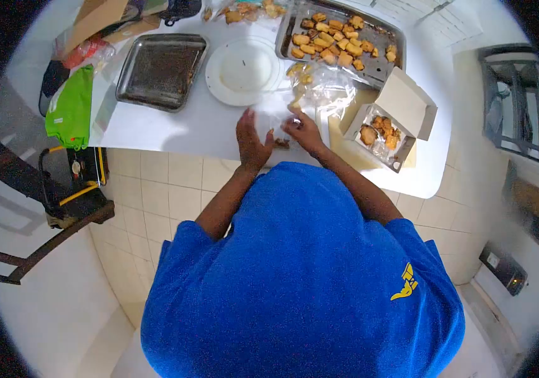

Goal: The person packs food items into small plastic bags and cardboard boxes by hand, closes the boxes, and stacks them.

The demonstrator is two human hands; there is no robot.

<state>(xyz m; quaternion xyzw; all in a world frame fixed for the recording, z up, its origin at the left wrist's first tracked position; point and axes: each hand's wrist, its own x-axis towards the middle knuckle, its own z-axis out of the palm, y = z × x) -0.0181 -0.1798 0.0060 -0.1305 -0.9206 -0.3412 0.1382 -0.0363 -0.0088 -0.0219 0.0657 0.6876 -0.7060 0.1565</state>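
At the table's near edge, a clear plastic bag lies between my hands, with small brown food pieces low in it. My left hand is at the bag's left side, thumb apart from its slightly blurred fingers. On the other side my right hand has its fingers bent and pinched at the plastic. Just beyond sits a white plate. Another clear bag with yellowish pieces rests past my right hand. An open cardboard box to the right contains browned food pieces.
A large baking tray at the back right carries many browned chunks. Left of the plate is a dark metal tray. A green bag hangs at the table's left edge, and a bag of food lies at the back.
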